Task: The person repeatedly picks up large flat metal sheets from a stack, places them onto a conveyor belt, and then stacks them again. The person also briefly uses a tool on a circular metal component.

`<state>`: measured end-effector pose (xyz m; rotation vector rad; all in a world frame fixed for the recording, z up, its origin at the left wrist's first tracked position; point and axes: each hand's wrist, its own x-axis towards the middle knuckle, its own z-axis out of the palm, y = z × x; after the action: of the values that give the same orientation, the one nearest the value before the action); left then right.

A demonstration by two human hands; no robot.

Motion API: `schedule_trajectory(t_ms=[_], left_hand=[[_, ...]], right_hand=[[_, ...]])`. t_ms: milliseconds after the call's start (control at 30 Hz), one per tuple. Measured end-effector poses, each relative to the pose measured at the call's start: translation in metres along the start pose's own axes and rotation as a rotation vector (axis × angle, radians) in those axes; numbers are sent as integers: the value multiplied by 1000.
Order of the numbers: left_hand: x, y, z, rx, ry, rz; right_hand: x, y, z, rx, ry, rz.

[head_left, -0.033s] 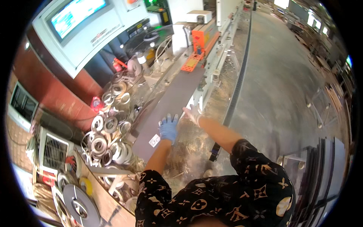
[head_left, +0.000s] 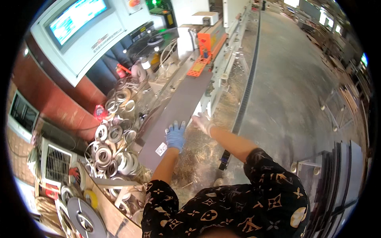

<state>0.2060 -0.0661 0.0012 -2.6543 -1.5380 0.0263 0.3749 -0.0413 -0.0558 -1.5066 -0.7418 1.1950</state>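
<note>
A long dark grey-brown panel (head_left: 176, 106) lies at a slant, its far end beneath the orange perforated guard (head_left: 198, 67) of a machine. My left hand (head_left: 175, 137), in a blue glove, rests flat on the panel's near part with fingers spread. Just beside its wrist, a white label (head_left: 160, 149) is stuck on the panel. My right hand (head_left: 203, 123), in a whitish glove, is at the panel's right edge with its fingers stretched out. Whether its fingertips touch the edge I cannot tell.
Many rolls of edge banding (head_left: 104, 152) are heaped left of the panel. A white cabinet with a lit screen (head_left: 77, 20) stands at upper left. A dark floor channel (head_left: 249, 79) runs along the right. Dark panels (head_left: 337, 178) stand in a rack at lower right.
The whole view has shifted slightly. Both hands keep about the same place against the panel.
</note>
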Motion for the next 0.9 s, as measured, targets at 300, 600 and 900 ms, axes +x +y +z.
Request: schedule_trajectory(t_ms=[300, 600, 900], left_hand=[[45, 12, 6, -8, -10, -1], [64, 15, 3, -22, -62, -49], [135, 24, 50, -12, 256, 159]], right_hand=[[-187, -12, -152, 338, -342, 62], [-312, 123, -254, 827, 415, 190], [-385, 114, -264, 750, 739, 169]])
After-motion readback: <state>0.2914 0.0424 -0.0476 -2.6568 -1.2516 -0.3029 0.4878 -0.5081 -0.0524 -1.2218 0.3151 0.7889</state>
